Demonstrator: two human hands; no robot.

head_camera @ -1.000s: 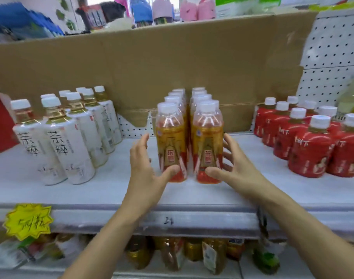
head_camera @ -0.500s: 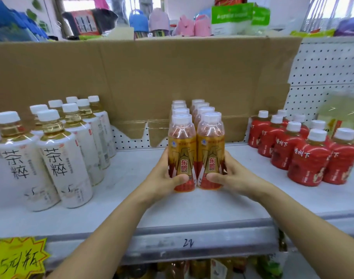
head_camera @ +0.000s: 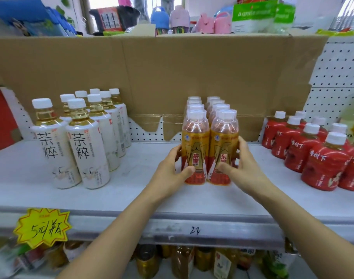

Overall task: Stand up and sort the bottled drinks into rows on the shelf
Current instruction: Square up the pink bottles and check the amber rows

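Observation:
Two rows of orange-labelled bottles stand upright in the middle of the white shelf (head_camera: 131, 196). My left hand (head_camera: 170, 174) grips the front left orange bottle (head_camera: 195, 146), thumb across its label. My right hand (head_camera: 242, 170) grips the front right orange bottle (head_camera: 224, 146) the same way. The two front bottles touch side by side. White-labelled tea bottles (head_camera: 87, 146) stand in two rows to the left. Red-labelled bottles (head_camera: 321, 160) stand in rows at the right.
A cardboard sheet (head_camera: 172, 81) lines the back of the shelf, with pegboard (head_camera: 341, 77) to its right. A yellow star price tag (head_camera: 42, 227) hangs on the shelf's front rail. More bottles (head_camera: 184, 262) fill the shelf below. Assorted goods sit on top.
Both hands went from open beside the front orange bottles to closed around them. The view has shifted down and closer, so the shelf sits higher in the frame.

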